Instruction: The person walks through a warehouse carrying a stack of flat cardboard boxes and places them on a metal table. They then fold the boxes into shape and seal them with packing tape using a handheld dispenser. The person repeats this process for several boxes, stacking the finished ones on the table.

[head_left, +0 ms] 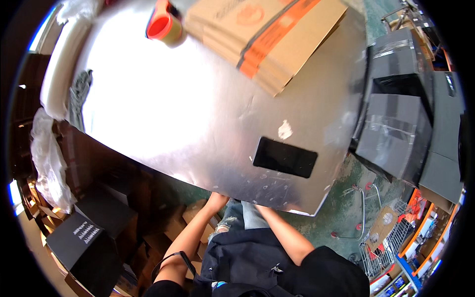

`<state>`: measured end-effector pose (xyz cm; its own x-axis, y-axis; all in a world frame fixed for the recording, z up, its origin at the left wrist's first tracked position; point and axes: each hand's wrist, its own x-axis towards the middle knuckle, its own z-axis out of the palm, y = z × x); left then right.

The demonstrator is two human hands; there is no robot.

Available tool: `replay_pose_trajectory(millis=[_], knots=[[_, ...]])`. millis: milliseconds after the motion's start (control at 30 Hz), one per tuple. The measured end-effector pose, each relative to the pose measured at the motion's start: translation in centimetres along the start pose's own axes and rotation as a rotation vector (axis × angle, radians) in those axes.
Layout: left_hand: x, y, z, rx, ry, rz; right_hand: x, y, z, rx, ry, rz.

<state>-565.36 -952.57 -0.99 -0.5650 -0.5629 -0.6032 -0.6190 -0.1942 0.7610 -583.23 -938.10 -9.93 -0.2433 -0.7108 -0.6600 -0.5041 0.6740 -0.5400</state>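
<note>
Bare metal makes up the table point(232, 143) in front of me, its far left washed out by glare. On it, the phone point(285, 157) lies flat, dark side up, near the front right corner, ahead of my hands and somewhat to their right. My left hand point(218, 199) is at the front edge, its fingers out of sight below it; my right forearm point(283, 231) runs up to the same edge, and that hand is hidden. The tabletop stands between them and the phone, and I cannot tell whether they are closed, touching each other or holding anything. Just beyond the phone is a white scrap point(285, 129); farther off sits a stack of cartons point(267, 37), with a red and yellow roll point(166, 28) to its left, both cut off at the top. A grey bundle point(79, 96) lies along the left edge. Grey boxes point(396, 131) stand past the right edge, with a wire cart point(383, 240) below. Down on my left, black boxes point(86, 242) fade into shadow, their surroundings hard to make out.
</note>
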Motion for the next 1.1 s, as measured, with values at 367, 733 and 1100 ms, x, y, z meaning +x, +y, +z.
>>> replay_pose_trajectory(millis=[367, 733, 1100], knots=[[-31.0, 28.1, -24.2, -0.067, -0.646, 0.139, -10.3, -28.5, -25.7, 0.731, -0.143, -0.355], [-40.3, 35.4, -47.3, -0.225, -0.258, 1.752, 7.7, -36.2, -30.2, 0.589, 0.889, -0.265], [-33.7, 51.9, -51.2, -0.149, -0.199, 2.742, 8.7, -37.8, -32.8, 0.211, 1.114, 0.203]])
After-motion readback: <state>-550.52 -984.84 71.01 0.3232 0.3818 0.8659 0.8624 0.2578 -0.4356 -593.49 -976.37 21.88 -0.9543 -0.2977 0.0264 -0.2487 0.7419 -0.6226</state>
